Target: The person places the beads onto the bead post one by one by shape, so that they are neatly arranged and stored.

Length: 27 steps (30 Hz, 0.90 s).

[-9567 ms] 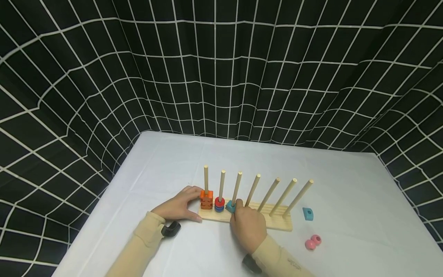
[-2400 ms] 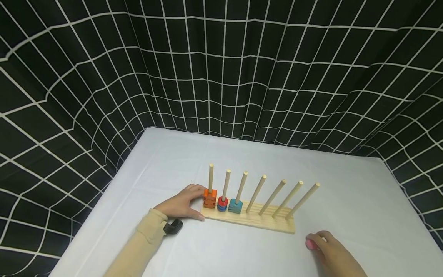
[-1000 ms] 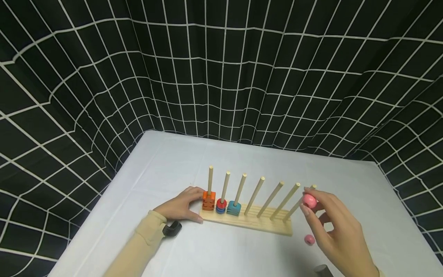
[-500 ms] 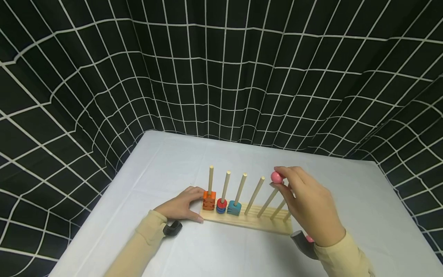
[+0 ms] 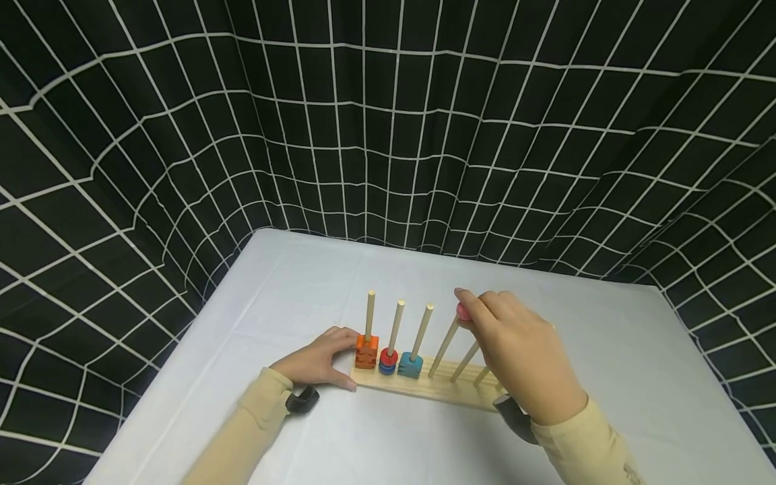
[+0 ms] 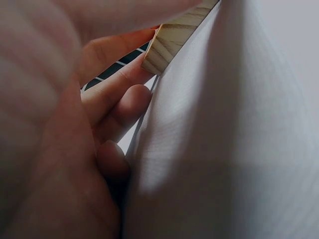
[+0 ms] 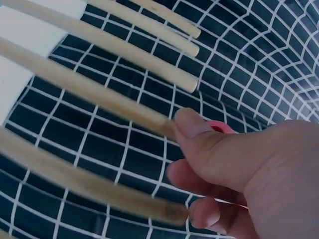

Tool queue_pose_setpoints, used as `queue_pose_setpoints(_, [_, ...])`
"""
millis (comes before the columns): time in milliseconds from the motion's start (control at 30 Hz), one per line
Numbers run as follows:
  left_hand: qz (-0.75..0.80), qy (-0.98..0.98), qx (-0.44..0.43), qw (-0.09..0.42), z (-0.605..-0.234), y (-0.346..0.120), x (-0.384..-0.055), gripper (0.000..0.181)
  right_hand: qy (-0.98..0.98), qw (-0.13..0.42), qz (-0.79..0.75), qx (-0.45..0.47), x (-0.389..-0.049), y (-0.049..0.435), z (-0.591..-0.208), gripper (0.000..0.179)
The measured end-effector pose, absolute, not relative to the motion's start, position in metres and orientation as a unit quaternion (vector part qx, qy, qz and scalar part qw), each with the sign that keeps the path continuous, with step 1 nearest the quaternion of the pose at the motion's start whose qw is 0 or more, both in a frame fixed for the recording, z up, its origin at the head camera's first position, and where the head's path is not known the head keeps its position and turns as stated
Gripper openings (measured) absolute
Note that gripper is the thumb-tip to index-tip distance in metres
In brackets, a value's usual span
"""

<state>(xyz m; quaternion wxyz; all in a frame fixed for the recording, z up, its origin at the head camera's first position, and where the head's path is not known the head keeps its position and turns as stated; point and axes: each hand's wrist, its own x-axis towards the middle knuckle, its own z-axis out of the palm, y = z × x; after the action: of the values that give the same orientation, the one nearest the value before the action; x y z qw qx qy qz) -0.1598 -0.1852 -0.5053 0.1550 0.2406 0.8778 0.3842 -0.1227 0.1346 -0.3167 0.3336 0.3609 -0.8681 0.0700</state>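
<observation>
My right hand [image 5: 521, 357] pinches a pink round bead [image 5: 463, 311] at the tip of the fourth peg from the left. In the right wrist view the bead [image 7: 220, 126] is mostly behind my thumb, with its hole partly showing. Whether the peg has entered the hole I cannot tell. My left hand [image 5: 318, 360] holds the left end of the wooden peg board [image 5: 418, 391], thumb at the front and fingers behind. Its end grain [image 6: 169, 45] shows against the fingers in the left wrist view.
Orange blocks [image 5: 366, 353] sit on the first peg, a red ring over blue ones [image 5: 388, 362] on the second, and teal blocks [image 5: 410, 365] on the third. A white cloth covers the table [image 5: 291, 269]. A black gridded curtain [image 5: 388, 135] hangs behind.
My right hand has lifted one pink bead from the table and carried it left to the fourth peg. The other pink bead is now hidden behind my right arm. My left hand stays put.
</observation>
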Motion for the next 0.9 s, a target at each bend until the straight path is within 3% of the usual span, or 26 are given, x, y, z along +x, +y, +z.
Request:
queue_pose_setpoints(167, [0.384, 0.877, 0.245, 0.154, -0.5093, -0.1853, -0.161, 0.075, -0.869, 0.298, 0.104, 0.382, -0.1215, 0.1321, -0.3207, 0.039])
queue_pose_setpoints(433, [0.374, 0.881, 0.244, 0.155, -0.5109, -0.1839, -0.1607, 0.077, -0.864, 0.31, 0.158, 0.364, -0.1207, 0.1308, -0.3225, 0.042])
queue_pose_setpoints(667, [0.372, 0.882, 0.246, 0.152, -0.5093, -0.1843, -0.1604, 0.077, -0.881, 0.279, 0.17, 0.342, -0.1175, 0.1329, -0.3178, 0.027])
queue_pose_setpoints(900, [0.369, 0.884, 0.248, 0.148, -0.5087, -0.1861, -0.1608, 0.078, -0.877, 0.283, 0.152, 0.357, -0.1209, 0.1324, -0.3163, 0.03])
